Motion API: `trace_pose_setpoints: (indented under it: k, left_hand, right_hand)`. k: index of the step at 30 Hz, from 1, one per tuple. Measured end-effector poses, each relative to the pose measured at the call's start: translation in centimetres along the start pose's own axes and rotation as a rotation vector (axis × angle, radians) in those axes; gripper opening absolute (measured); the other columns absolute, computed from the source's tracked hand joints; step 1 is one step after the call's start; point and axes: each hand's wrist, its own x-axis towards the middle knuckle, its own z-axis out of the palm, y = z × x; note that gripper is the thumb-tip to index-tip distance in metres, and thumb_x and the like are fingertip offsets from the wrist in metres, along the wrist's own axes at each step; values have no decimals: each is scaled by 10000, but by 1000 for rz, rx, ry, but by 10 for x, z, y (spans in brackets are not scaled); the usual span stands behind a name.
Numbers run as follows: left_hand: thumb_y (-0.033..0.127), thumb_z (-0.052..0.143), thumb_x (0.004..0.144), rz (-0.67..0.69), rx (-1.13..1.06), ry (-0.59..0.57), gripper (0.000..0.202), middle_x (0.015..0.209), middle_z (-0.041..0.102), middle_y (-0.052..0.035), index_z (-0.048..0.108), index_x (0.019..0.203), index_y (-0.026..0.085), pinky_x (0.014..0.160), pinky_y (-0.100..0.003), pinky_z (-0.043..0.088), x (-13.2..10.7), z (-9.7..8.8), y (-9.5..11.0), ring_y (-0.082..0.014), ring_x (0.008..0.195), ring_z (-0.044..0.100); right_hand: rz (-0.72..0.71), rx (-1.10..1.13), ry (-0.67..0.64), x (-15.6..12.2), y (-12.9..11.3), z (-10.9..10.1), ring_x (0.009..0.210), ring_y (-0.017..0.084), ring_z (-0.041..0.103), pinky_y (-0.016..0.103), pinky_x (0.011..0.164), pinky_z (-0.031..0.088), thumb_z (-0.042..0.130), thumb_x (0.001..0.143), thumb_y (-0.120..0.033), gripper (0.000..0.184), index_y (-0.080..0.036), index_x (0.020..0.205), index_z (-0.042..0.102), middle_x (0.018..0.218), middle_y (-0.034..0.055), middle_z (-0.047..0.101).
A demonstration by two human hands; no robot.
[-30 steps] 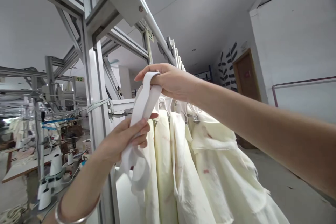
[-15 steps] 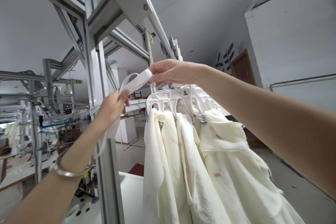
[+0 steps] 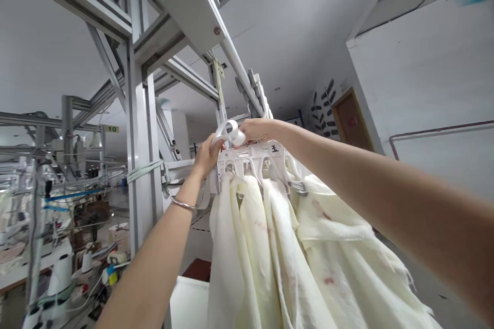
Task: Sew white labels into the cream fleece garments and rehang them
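Observation:
A white fabric strip (image 3: 230, 131) is looped at the top left end of a white plastic clip hanger (image 3: 254, 160). My left hand (image 3: 206, 153) is closed on the strip from below, a bangle on its wrist. My right hand (image 3: 258, 129) reaches in from the right and pinches the loop's top. Several cream fabric pieces (image 3: 270, 247) hang from the hanger's clips, some with faint red marks. A tail of the strip hangs behind my left wrist.
The hanger hangs from an overhead rail (image 3: 240, 69) on a grey metal frame (image 3: 139, 128). Sewing tables with thread cones (image 3: 57, 272) stand at the lower left. A white wall (image 3: 424, 77) and a brown door (image 3: 347, 121) are to the right. A white bin edge (image 3: 191, 298) sits below.
Both hands have carried the white strip up and right to the hanger's left end. The long loop that hung down a second ago is now bunched small at the hanger.

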Motion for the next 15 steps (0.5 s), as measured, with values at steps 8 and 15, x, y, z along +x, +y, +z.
trace_pose_setpoints:
  k: [8, 15]
  left_hand:
    - [562, 607, 751, -77, -235, -123, 460, 790, 675, -31, 672, 895, 129, 650, -221, 445, 3, 2, -14, -167, 721, 574]
    - [565, 683, 649, -97, -256, 6, 481, 796, 659, -29, 683, 851, 128, 665, -232, 433, -1, 1, -18, -177, 751, 559]
  right_hand:
    - [-112, -16, -64, 7, 14, -4, 757, 123, 590, 273, 688, 532, 579, 947, -247, 142, -119, 1004, 602, 903, 24, 600]
    - [-317, -322, 190, 7, 11, 21, 871, 163, 579, 356, 833, 495, 585, 925, -187, 81, -111, 902, 596, 897, 25, 589]
